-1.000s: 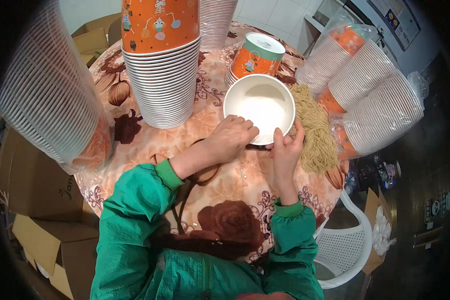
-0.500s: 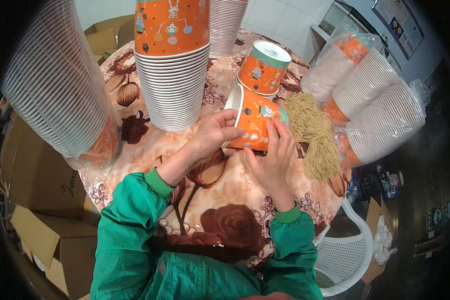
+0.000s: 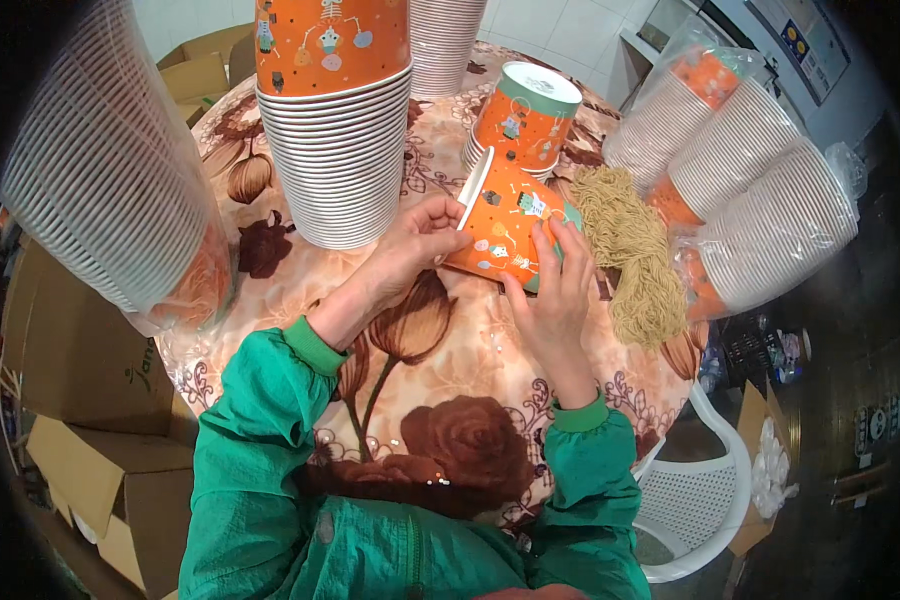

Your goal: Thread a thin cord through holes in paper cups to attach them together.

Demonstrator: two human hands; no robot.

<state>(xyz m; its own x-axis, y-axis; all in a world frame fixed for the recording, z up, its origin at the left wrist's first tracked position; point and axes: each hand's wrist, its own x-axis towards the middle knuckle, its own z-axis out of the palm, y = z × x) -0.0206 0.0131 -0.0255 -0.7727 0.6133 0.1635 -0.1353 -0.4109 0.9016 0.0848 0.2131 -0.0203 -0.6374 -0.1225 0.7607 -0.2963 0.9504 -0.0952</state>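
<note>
An orange paper bucket [image 3: 505, 215] with skeleton prints, a white rim and a green band lies tilted on its side between my hands, its mouth facing left. My left hand [image 3: 412, 245] grips it at the rim, thumb outside and fingers partly hidden toward the opening. Against the green-banded end, my right hand [image 3: 558, 295] has its fingers on the upper side and its thumb lower down, holding the bucket. Just behind stands a short upside-down stack of matching buckets [image 3: 523, 128]. A bundle of tan yarn-like strands [image 3: 635, 270] lies right of my right hand.
A tall stack of nested buckets [image 3: 335, 165] stands behind my left hand. Plastic-wrapped stacks stand at left [image 3: 95, 170] and lie at right [image 3: 735, 155]. The round table wears a flowered cloth [image 3: 470, 450]. Cardboard boxes [image 3: 120, 490] are at lower left, a white chair [image 3: 695, 500] at lower right.
The bucket has tipped slightly, its rim end higher and its base end lower, with both hands still on it. The whole view has shifted a little.
</note>
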